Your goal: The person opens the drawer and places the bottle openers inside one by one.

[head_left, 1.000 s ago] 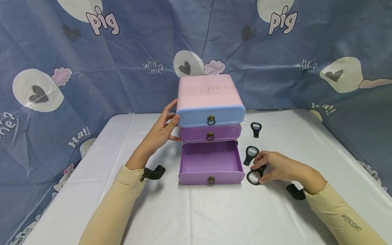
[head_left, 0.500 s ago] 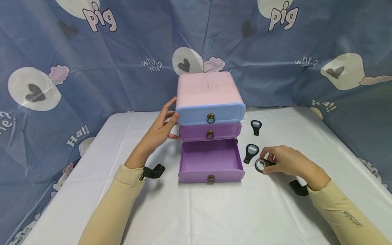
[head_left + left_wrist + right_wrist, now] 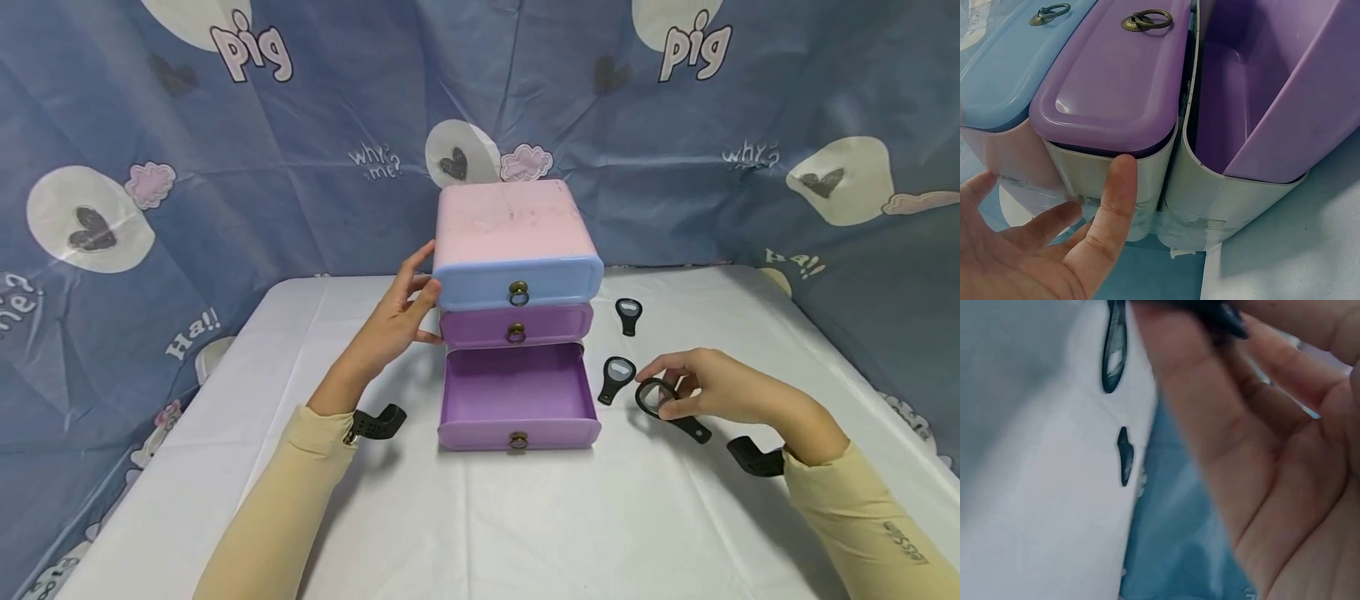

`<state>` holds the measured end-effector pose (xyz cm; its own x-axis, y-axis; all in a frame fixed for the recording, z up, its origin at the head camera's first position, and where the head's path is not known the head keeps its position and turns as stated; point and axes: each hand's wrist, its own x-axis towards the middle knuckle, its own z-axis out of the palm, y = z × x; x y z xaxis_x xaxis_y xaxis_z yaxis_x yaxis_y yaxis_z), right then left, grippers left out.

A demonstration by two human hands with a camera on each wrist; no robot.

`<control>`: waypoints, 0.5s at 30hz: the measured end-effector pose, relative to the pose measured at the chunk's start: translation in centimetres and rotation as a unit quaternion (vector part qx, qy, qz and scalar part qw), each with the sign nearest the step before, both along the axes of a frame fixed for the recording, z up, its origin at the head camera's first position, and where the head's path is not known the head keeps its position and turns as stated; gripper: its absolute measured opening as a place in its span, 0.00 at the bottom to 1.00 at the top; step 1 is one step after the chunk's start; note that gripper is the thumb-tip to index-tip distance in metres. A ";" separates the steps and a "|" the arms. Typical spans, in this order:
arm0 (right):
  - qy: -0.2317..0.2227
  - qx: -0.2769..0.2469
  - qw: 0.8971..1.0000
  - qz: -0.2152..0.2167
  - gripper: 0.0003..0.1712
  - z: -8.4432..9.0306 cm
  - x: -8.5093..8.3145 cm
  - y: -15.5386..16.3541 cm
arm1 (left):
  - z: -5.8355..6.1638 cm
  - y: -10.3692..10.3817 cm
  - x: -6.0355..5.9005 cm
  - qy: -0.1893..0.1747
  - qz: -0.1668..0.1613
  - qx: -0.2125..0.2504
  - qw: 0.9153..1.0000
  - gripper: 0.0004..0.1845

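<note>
A small drawer unit (image 3: 510, 221) with a pink top stands mid-table, with a blue top drawer (image 3: 480, 287) and a purple middle drawer (image 3: 1110, 81), both closed. The purple bottom drawer (image 3: 513, 392) is pulled out and empty. My left hand (image 3: 416, 300) rests flat against the unit's left side, thumb (image 3: 1119, 187) on the casing. My right hand (image 3: 667, 392) pinches the ring end of a black bottle opener (image 3: 663, 404) just above the table, right of the open drawer. Two more black openers (image 3: 617, 377) (image 3: 628, 315) lie beside the unit.
The white table (image 3: 525, 517) is walled by a blue printed cloth (image 3: 225, 167) at the back and both sides. Black wrist mounts (image 3: 375, 422) (image 3: 753, 458) sit by each sleeve. In the right wrist view the two lying openers (image 3: 1114, 350) (image 3: 1124, 455) show beyond my palm (image 3: 1260, 425).
My right hand has picked the opener up from beside the drawer's front right corner and drawn it right and slightly up. The left hand has stayed on the unit.
</note>
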<state>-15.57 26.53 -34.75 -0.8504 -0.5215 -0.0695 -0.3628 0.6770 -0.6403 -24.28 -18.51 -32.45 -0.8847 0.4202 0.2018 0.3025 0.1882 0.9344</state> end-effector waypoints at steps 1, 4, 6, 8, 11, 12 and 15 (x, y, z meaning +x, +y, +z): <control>0.017 -0.005 1.000 -0.005 0.27 0.3 0.1 -0.1 | 0.0 0.0 0.0 -0.001 0.001 -0.001 1.000 0.35; 0.071 -0.017 0.997 -0.023 0.28 1.0 0.1 -0.6 | 0.1 0.0 0.1 -0.001 0.002 -0.004 1.000 0.35; 0.101 -0.017 0.994 -0.040 0.28 1.3 0.0 -1.1 | 0.1 -0.1 0.1 -0.001 0.004 -0.004 1.000 0.35; 0.118 -0.022 0.992 -0.047 0.28 1.7 -0.1 -1.6 | 0.1 -0.1 0.1 -0.001 0.004 -0.003 1.000 0.35; 0.121 -0.041 0.990 -0.056 0.26 2.2 -0.3 -2.3 | 0.0 -0.1 0.0 -0.001 0.003 -0.003 1.000 0.35; 0.119 -0.051 0.990 -0.057 0.26 2.3 -0.4 -2.6 | 0.0 0.0 0.0 0.000 0.003 -0.004 1.000 0.35; 0.114 -0.077 0.989 -0.052 0.26 2.6 -0.8 -3.6 | -0.1 0.0 0.0 0.000 0.000 -0.002 1.000 0.35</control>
